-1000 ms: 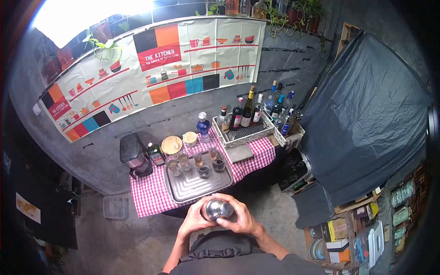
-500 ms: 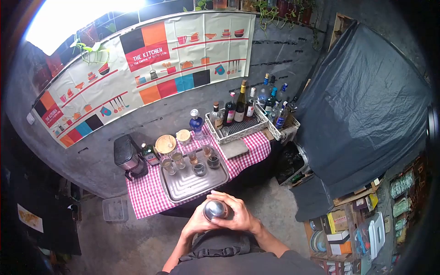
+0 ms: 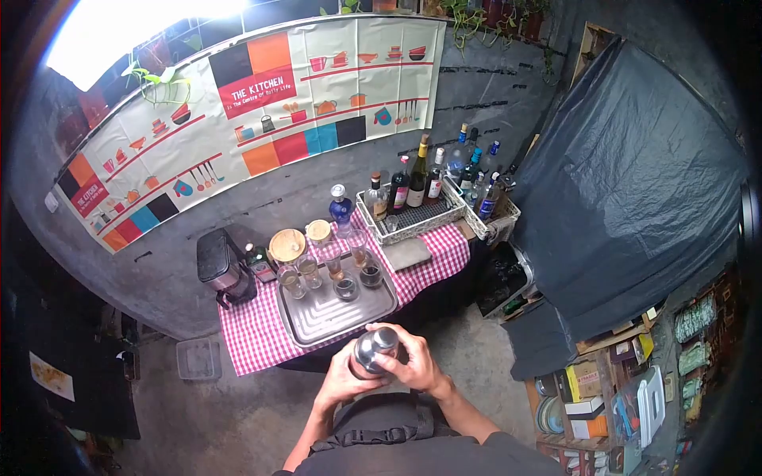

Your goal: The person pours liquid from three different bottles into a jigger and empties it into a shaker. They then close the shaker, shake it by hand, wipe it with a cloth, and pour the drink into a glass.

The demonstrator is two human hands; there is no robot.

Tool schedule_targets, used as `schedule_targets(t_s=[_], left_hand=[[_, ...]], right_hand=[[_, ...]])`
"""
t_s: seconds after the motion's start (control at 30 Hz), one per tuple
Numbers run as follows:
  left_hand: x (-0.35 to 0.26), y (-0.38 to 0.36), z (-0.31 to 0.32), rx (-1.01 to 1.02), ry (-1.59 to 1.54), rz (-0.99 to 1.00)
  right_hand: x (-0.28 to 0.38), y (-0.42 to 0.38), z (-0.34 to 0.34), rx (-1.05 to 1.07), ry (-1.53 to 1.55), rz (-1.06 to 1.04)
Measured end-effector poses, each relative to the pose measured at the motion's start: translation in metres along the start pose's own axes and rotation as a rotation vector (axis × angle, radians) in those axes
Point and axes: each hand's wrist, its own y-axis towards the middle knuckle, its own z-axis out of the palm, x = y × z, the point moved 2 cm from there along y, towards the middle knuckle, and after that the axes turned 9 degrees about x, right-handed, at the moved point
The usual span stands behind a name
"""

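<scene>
A shiny metal cocktail shaker (image 3: 369,347) is in front of my body, just off the near edge of the table. Its domed top and cap (image 3: 385,339) tilt up toward the camera. My left hand (image 3: 344,379) is closed around the lower side of the shaker. On the other side, my right hand (image 3: 419,366) grips the upper part, with its thumb across the front near the cap. The palms and the shaker's base are hidden. Beyond the hands lies a metal tray (image 3: 317,325) with several glasses, two holding dark contents (image 3: 345,287).
A red-checked cloth (image 3: 248,341) covers the table. At its left stand a black coffee maker (image 3: 218,266) and a dark bottle (image 3: 259,263). Wooden lids (image 3: 287,245), a blue bottle (image 3: 340,206) and a basket (image 3: 421,230) of bottles sit behind. Shelves (image 3: 587,412) are at right.
The shaker has tipped so that its cap shows at the upper right and has risen slightly. My right hand has shifted with it, its thumb now higher on the front. My left hand stays around it.
</scene>
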Motion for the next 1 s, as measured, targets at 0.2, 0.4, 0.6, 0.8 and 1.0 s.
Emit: schedule_targets(t_s=[0.2,0.4,0.6,0.8,1.0], left_hand=[[0.001,-0.006,-0.006,0.052,0.027,0.045],[-0.004,-0.006,0.001,-0.015,0.020,0.001],[-0.002,-0.009,0.002,0.104,-0.156,0.023],[-0.001,-0.011,-0.003,-0.048,0.157,0.006],[0.001,-0.010,0.016,0.125,-0.279,-0.036]], right_hand=[[0.011,-0.008,0.008,0.076,-0.131,-0.175],[0.001,-0.001,0.003,0.032,0.022,-0.009],[0.019,-0.008,0.011,0.091,-0.249,-0.195],[-0.002,-0.013,0.005,-0.011,0.039,0.034],[0.008,-0.012,-0.001,0.101,-0.154,-0.155]])
